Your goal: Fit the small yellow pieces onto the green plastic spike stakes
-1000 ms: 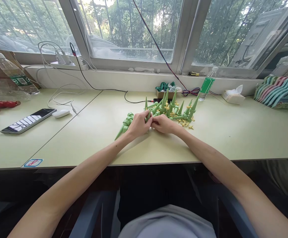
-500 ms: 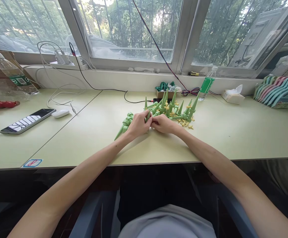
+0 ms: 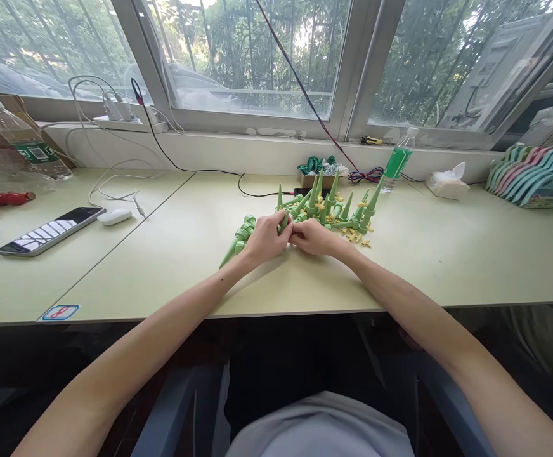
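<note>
My left hand (image 3: 264, 239) and my right hand (image 3: 315, 238) meet at the middle of the pale green table (image 3: 172, 254). Both are closed in a pinch around a green plastic spike piece (image 3: 284, 223) held between them. Just behind my fingers lies a pile of green cone-shaped spikes (image 3: 333, 206) mixed with small yellow fittings (image 3: 355, 238). To the left of my left hand, several finished green spikes (image 3: 238, 242) lie in a row on the table.
A phone (image 3: 45, 230) and a white earbud case (image 3: 114, 216) lie at the left with cables. A water bottle (image 3: 24, 147) lies far left, a green bottle (image 3: 397, 165), tissues (image 3: 448, 182) and coloured hangers (image 3: 533, 176) at the right. The table edge runs near my body.
The view has shifted slightly to the right. My hands stay pressed together on the green piece with no clear movement.
</note>
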Motion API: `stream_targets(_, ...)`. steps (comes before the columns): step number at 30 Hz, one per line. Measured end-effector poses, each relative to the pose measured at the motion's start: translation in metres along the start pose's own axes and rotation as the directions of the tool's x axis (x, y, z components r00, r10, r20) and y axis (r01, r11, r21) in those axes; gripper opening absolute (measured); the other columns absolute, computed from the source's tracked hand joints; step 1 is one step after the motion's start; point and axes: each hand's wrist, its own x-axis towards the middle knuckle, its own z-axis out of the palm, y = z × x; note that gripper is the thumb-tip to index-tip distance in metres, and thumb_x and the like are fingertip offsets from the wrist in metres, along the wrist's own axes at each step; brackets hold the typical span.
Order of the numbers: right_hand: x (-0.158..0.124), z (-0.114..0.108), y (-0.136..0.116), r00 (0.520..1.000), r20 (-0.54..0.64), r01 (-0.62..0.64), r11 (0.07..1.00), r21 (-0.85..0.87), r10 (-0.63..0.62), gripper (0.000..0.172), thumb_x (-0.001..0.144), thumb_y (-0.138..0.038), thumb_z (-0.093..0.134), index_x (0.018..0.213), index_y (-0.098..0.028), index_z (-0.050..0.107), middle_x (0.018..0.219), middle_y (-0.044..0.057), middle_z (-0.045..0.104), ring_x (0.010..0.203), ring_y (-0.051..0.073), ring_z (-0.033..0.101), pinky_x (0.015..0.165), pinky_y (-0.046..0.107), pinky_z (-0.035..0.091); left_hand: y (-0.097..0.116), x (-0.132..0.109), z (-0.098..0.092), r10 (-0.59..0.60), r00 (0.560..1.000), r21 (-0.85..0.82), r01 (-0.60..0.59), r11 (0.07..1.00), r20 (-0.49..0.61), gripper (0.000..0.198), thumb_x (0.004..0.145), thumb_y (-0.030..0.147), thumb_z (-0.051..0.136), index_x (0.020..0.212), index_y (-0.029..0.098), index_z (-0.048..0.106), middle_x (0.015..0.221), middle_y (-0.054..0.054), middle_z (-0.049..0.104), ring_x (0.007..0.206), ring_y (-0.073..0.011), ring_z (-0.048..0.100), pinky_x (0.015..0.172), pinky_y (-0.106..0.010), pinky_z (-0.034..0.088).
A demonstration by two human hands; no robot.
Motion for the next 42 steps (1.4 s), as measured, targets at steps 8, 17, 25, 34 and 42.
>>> stream_targets(8, 0.0002, 0.0002, 0.001, 1.0, -0.007, 0.006, 1.0, 0.001, -0.006, 0.023, 0.088, -0.019, 0.055, 0.066, -0.014, 0.06, 0.059, -0.002, 0.053, 0.056, 0.008, 0.036, 0.057, 0.023, 0.029, -0.0009, -0.0004, -0.0001, 0.012, 1.0, 0.013, -0.012, 1.0, -0.003, 0.009, 0.087, 0.019, 0.054, 0.079, 0.018, 0.056, 0.067, 0.001, 0.06, 0.058, -0.011, 0.05, 0.061, -0.025, 0.04)
stream_targets(17, -0.0007, -0.0014, -0.0006, 1.0, -0.005, 0.006, 1.0, -0.008, -0.006, 0.021, 0.087, -0.018, 0.056, 0.067, -0.014, 0.061, 0.059, -0.002, 0.054, 0.056, 0.008, 0.037, 0.057, 0.023, 0.03, 0.0018, -0.0012, -0.0014, 0.025, 1.0, 0.012, -0.026, 1.0, 0.013, 0.01, 0.086, 0.017, 0.054, 0.076, 0.018, 0.053, 0.068, 0.001, 0.06, 0.056, -0.0106, 0.049, 0.058, -0.025, 0.039)
stream_targets(25, -0.0007, -0.0017, -0.0017, 1.0, 0.0, -0.01, 1.0, -0.023, 0.01, 0.022, 0.088, -0.017, 0.057, 0.067, -0.014, 0.061, 0.059, -0.002, 0.054, 0.056, 0.008, 0.038, 0.058, 0.023, 0.031, 0.0027, -0.0016, -0.0013, 0.018, 1.0, 0.01, -0.018, 1.0, 0.01, 0.01, 0.087, 0.018, 0.054, 0.077, 0.018, 0.055, 0.067, 0.001, 0.059, 0.056, -0.0105, 0.049, 0.058, -0.025, 0.039)
stream_targets(34, -0.0006, -0.0018, 0.0002, 1.0, 0.021, -0.008, 0.999, 0.048, 0.007, 0.027, 0.093, -0.015, 0.052, 0.068, -0.015, 0.06, 0.056, -0.002, 0.058, 0.054, 0.008, 0.048, 0.061, 0.022, 0.037, 0.0003, -0.0017, 0.0007, 0.014, 1.0, 0.015, -0.014, 1.0, -0.006, 0.011, 0.088, 0.02, 0.053, 0.078, 0.019, 0.055, 0.068, 0.001, 0.06, 0.056, -0.0109, 0.047, 0.059, -0.026, 0.038)
stream_targets(42, -0.0016, -0.0027, -0.0024, 1.0, 0.016, -0.021, 0.998, 0.056, 0.02, 0.034, 0.097, -0.016, 0.047, 0.063, -0.017, 0.054, 0.053, -0.002, 0.058, 0.052, 0.008, 0.048, 0.063, 0.022, 0.039, 0.0014, -0.0011, 0.0, 0.008, 0.999, 0.029, -0.007, 1.0, -0.035, 0.015, 0.091, 0.024, 0.052, 0.077, 0.019, 0.056, 0.065, 0.001, 0.059, 0.056, -0.012, 0.047, 0.058, -0.027, 0.038)
